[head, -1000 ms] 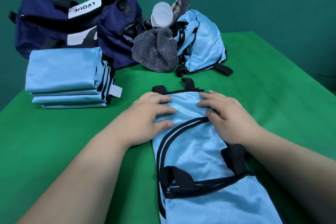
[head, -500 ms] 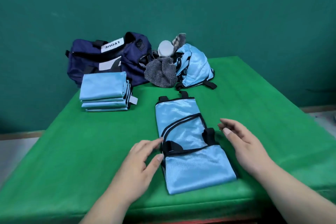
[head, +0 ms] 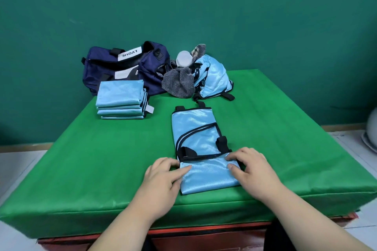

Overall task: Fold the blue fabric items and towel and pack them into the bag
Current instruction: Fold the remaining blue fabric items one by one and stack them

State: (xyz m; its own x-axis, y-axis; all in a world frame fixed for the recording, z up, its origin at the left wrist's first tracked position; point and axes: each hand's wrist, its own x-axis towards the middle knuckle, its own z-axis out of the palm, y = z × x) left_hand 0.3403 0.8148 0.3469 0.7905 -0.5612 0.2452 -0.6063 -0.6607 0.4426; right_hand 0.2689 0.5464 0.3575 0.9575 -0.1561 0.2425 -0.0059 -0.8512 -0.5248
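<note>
Squarely between both grips [head: 163,175] [head: 251,167], blue fabric [head: 208,175].

Folded stack [head: 122,98] just before navy bag [head: 98,67]

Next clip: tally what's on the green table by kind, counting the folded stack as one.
Navy bag: 1
Folded light-blue stack: 1
Flat light-blue item: 1
Crumpled light-blue item: 1
Grey striped towel: 1 (checked cloth behind may be part of it)
White round container: 1
Total: 6
</note>
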